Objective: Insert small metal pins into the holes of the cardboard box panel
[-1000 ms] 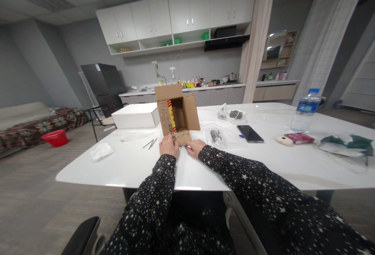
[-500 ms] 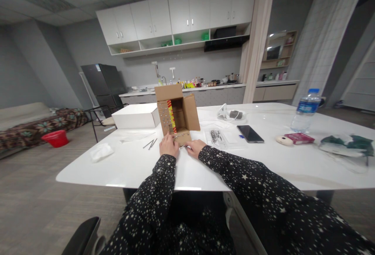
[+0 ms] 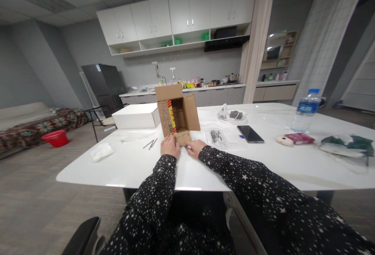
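An open cardboard box (image 3: 191,112) stands on the white table (image 3: 140,173) with its opening facing me. Small shiny studs dot its left flap and the lower flap. My left hand (image 3: 170,146) is closed against the lower flap, fingers curled; what they hold is hidden. Close beside it, my right hand (image 3: 195,148) pinches a thin metal piece (image 3: 183,146) in front of the flap; its exact kind is too small to tell. Thin metal rods (image 3: 152,144) lie left of my left hand. To the right sits a clear plastic case (image 3: 216,137) with small dark parts.
A white box (image 3: 136,116) is behind at left, with a crumpled tissue (image 3: 101,152) nearer. Rightward are a phone (image 3: 250,133), a white corded device (image 3: 233,114), a red packet (image 3: 299,138), a water bottle (image 3: 306,110) and a green cloth item (image 3: 348,145).
My left hand has shifted very slightly to the right and down. The right hand and the box stay in place.
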Tool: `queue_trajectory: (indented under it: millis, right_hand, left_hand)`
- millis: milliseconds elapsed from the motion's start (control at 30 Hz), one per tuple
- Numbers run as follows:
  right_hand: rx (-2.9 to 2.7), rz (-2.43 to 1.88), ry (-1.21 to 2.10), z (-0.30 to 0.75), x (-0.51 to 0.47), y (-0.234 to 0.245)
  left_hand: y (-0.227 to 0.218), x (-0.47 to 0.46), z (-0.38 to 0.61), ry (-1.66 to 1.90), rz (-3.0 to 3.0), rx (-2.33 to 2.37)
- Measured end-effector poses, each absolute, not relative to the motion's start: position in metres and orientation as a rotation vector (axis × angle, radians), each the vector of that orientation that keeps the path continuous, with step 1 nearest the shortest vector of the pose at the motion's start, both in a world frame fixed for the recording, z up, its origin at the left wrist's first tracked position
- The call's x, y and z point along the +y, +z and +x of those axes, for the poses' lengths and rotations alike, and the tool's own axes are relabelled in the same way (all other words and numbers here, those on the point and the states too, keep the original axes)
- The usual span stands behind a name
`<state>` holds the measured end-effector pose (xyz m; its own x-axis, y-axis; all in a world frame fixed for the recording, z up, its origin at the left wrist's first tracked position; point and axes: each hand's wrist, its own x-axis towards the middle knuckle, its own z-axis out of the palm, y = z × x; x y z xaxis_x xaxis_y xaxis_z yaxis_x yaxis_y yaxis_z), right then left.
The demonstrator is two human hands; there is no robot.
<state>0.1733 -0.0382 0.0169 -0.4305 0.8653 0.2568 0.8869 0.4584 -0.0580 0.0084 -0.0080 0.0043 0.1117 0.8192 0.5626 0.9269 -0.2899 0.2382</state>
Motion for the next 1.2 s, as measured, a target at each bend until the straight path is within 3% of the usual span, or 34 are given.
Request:
queue_trajectory:
  millis: [800,1200]
  right_hand:
    - [-2.460,-1.531,-0.127,0.1719,-0.0386,0.0180]
    - [-2.469,-1.555,-0.108,0.1723,-0.0397,0.0183]
  left_hand:
    - [0.0078,-0.0101,0.0081,-0.951,-2.132,-1.704]
    - [0.0047,-0.0056,0.0070,-1.196,-2.167,-1.760]
